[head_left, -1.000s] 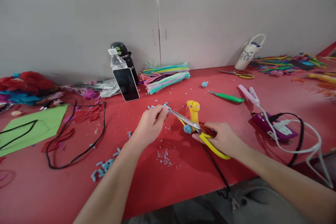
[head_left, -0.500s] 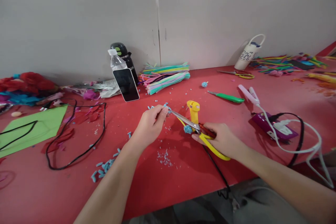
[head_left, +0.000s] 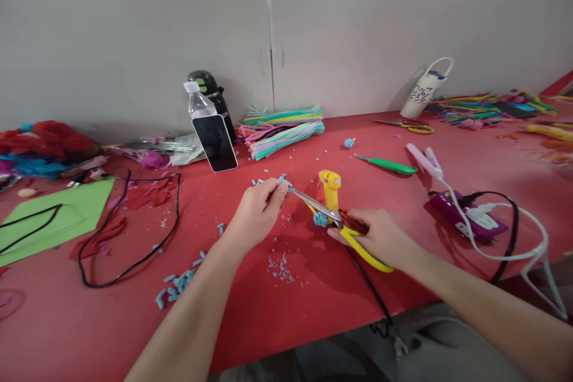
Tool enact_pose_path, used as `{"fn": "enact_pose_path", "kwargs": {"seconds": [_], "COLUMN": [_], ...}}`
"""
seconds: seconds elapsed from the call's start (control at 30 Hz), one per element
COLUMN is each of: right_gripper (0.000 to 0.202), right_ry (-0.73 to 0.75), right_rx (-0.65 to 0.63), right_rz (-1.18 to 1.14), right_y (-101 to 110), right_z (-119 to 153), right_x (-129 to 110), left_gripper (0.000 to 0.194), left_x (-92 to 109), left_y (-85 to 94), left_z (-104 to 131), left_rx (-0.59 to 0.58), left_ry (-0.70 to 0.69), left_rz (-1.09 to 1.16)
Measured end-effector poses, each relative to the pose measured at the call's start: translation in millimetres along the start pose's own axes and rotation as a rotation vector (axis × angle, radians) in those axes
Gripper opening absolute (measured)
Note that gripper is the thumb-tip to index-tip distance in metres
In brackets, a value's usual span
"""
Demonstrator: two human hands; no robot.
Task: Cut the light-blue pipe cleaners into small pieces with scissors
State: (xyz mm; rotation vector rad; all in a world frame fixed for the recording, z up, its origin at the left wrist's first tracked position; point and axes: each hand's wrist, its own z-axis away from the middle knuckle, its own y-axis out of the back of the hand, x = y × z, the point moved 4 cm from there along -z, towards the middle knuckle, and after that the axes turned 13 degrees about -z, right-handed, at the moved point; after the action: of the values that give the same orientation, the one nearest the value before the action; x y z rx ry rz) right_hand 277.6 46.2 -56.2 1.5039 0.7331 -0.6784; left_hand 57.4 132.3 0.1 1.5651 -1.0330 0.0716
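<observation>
My right hand (head_left: pixel 373 233) is wrapped round the red and yellow handles of a pair of scissors (head_left: pixel 360 245). The blades point left, and their tips are at the fingertips of my left hand (head_left: pixel 262 209). Thumb and forefinger of that hand pinch a small light-blue piece (head_left: pixel 290 190). Just behind the blades stands a yellow glue gun (head_left: pixel 331 191), with a blue fuzzy ball (head_left: pixel 320 219) on a yellow stem beside them. Blue cut pieces (head_left: pixel 181 283) lie near my left forearm, and fine blue bits (head_left: pixel 281 268) are scattered between my arms.
A phone (head_left: pixel 215 142) leans on bottles behind my left hand, near bundled pipe cleaners (head_left: pixel 286 137). A green-handled knife (head_left: pixel 391 166), a second pair of scissors (head_left: pixel 416 127) and a purple device (head_left: pixel 468 218) with cables are at right. A black cable (head_left: pixel 178 215) loops at left.
</observation>
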Motion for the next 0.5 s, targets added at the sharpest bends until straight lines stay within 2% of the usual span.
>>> {"fn": "enact_pose_path", "kwargs": {"seconds": [0.5], "right_gripper": [0.046], "right_ry": [-0.013], "right_rx": [0.011], "right_rz": [-0.013], "right_y": [1.0], "right_z": [-1.4], "right_x": [-1.8], "left_gripper": [0.035], "left_x": [-2.8], "left_y": [-1.1], "left_z": [-1.7], "left_rx": [0.01], "left_ry": [0.009], "left_rz": [-0.051]}}
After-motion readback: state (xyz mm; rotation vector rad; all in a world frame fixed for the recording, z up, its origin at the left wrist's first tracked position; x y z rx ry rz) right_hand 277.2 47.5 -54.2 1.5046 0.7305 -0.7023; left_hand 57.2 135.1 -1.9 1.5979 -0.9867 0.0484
